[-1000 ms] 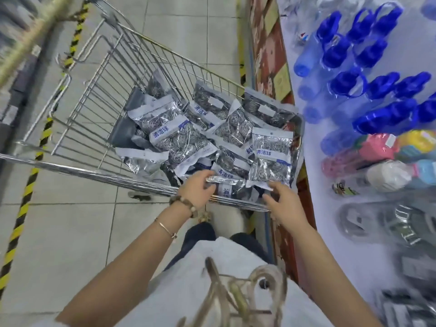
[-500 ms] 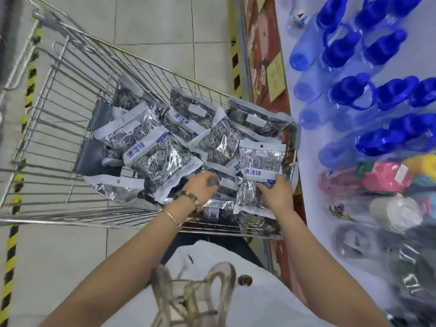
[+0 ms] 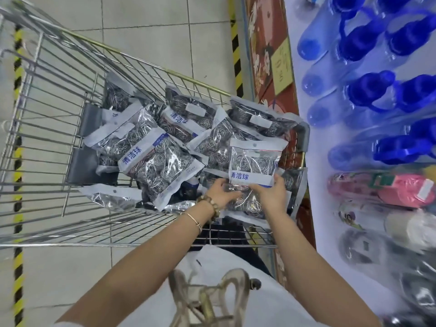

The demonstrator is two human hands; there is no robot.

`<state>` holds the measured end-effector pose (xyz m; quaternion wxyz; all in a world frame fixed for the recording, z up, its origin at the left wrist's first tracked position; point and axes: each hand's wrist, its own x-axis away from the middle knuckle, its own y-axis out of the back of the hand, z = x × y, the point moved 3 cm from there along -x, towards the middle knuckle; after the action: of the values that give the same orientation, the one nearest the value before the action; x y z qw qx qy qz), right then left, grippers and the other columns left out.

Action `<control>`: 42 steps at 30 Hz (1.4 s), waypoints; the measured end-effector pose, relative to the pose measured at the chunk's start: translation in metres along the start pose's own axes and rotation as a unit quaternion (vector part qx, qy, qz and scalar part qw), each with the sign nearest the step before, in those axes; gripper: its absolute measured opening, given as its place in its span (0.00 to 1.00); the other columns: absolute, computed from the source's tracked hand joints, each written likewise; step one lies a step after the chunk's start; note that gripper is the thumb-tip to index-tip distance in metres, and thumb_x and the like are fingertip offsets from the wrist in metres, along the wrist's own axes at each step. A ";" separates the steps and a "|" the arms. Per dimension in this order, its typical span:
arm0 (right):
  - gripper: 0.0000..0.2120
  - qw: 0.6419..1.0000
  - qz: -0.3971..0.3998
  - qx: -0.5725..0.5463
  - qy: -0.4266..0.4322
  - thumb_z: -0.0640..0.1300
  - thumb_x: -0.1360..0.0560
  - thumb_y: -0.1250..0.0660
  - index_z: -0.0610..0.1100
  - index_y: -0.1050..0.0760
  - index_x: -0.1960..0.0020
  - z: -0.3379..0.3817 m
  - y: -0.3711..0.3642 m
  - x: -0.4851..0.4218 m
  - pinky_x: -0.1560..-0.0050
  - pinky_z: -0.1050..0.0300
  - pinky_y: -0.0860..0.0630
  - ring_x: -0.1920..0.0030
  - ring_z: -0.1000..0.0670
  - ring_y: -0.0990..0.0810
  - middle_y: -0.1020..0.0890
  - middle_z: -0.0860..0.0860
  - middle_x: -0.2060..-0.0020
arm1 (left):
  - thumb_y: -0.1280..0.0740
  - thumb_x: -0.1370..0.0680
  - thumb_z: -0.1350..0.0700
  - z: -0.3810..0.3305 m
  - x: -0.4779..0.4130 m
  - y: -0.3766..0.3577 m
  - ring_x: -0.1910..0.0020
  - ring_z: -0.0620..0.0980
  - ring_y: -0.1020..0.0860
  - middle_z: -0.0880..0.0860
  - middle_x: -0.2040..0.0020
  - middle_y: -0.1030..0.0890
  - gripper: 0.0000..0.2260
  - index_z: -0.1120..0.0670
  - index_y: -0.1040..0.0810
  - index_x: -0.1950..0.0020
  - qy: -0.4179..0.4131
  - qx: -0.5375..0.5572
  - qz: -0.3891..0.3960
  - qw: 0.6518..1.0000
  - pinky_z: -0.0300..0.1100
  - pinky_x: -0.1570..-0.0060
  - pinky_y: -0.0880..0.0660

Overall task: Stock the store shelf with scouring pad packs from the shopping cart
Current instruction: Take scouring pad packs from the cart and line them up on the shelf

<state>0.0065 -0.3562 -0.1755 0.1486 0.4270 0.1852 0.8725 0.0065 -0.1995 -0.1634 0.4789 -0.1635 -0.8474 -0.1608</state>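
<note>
At the near right corner of the shopping cart (image 3: 70, 244), close beside the shelf (image 3: 313, 161), one scouring pad pack (image 3: 253, 164) is held upright above the other packs (image 3: 155, 166) heaped on the cart floor. Its lower edge is pinched at both corners: the fingers of the left hand (image 3: 220, 192) are curled at the left corner, and the right hand (image 3: 271, 194) is clamped on the right corner with the thumb laid on the printed front. The pack is judged to be light and soft: a thin, glossy film bag of coiled steel wool, likely to sag and slide under a loose grip. A hold on the flat printed band or the sealed white header is recommended, not on the bulging middle. Blue bottles (image 3: 368, 90) lie on the shelf alongside.
</note>
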 end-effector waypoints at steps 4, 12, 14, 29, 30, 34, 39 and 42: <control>0.26 0.995 0.098 -0.017 0.016 0.38 0.32 0.25 0.42 0.31 0.38 0.014 -0.006 0.010 0.50 0.60 0.25 0.51 0.52 0.22 0.21 0.50 0.47 | 0.30 0.29 0.47 0.004 0.005 0.023 0.45 0.50 0.23 0.51 0.45 0.22 0.23 0.56 0.28 0.38 0.013 0.068 -0.011 0.998 0.43 0.45 0.26; 0.29 0.974 0.196 0.031 0.108 0.41 0.31 0.25 0.40 0.33 0.34 0.040 -0.059 0.035 0.53 0.65 0.24 0.49 0.50 0.22 0.22 0.46 0.44 | 0.27 0.43 0.33 0.021 0.022 0.074 0.34 0.56 0.31 0.56 0.32 0.32 0.52 0.59 0.40 0.28 0.042 0.159 -0.116 0.980 0.55 0.36 0.32; 0.29 0.974 0.190 0.046 0.117 0.42 0.30 0.26 0.42 0.32 0.33 0.046 -0.054 0.024 0.52 0.61 0.25 0.46 0.48 0.22 0.22 0.48 0.45 | 0.28 0.41 0.35 0.026 0.029 0.086 0.35 0.57 0.30 0.57 0.33 0.31 0.50 0.60 0.40 0.29 0.049 0.177 -0.148 0.972 0.54 0.37 0.30; 0.31 0.801 0.133 0.541 0.217 0.55 0.30 0.29 0.49 0.35 0.32 0.013 -0.086 -0.022 0.48 0.51 0.32 0.46 0.48 0.24 0.21 0.49 0.46 | 0.28 0.37 0.39 0.075 0.051 0.126 0.33 0.59 0.33 0.60 0.31 0.33 0.45 0.63 0.39 0.29 0.103 0.197 -0.219 0.950 0.54 0.36 0.33; 0.29 0.802 0.116 0.544 0.218 0.55 0.30 0.29 0.49 0.34 0.33 0.011 -0.087 -0.023 0.50 0.52 0.33 0.49 0.49 0.23 0.20 0.51 0.51 | 0.28 0.34 0.42 0.074 0.051 0.128 0.32 0.59 0.35 0.61 0.29 0.35 0.43 0.63 0.41 0.28 0.109 0.206 -0.225 0.946 0.53 0.35 0.34; 0.21 0.822 0.115 0.516 0.214 0.51 0.26 0.31 0.50 0.32 0.36 0.006 -0.087 -0.020 0.52 0.53 0.30 0.57 0.50 0.22 0.19 0.53 0.56 | 0.28 0.31 0.45 0.076 0.050 0.135 0.31 0.59 0.36 0.61 0.29 0.37 0.41 0.63 0.43 0.28 0.112 0.218 -0.234 0.941 0.52 0.36 0.34; 0.14 0.847 0.123 0.474 0.206 0.49 0.23 0.35 0.47 0.30 0.40 0.003 -0.077 -0.011 0.61 0.53 0.26 0.58 0.48 0.22 0.20 0.50 0.56 | 0.29 0.52 0.29 0.094 0.037 0.139 0.37 0.58 0.29 0.58 0.35 0.28 0.56 0.60 0.33 0.32 0.095 0.224 -0.219 0.945 0.55 0.39 0.31; 0.15 0.851 0.118 0.461 0.222 0.50 0.23 0.36 0.47 0.29 0.38 0.007 -0.064 -0.006 0.63 0.56 0.31 0.56 0.46 0.21 0.19 0.49 0.55 | 0.27 0.37 0.40 0.069 0.051 0.141 0.36 0.56 0.30 0.56 0.34 0.29 0.42 0.62 0.34 0.32 0.089 0.213 -0.215 0.949 0.52 0.37 0.33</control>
<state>0.0225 -0.3002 -0.2046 -0.2143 0.2596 0.5428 0.7695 -0.0103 -0.0377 -0.1363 0.5298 0.1433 -0.8312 -0.0894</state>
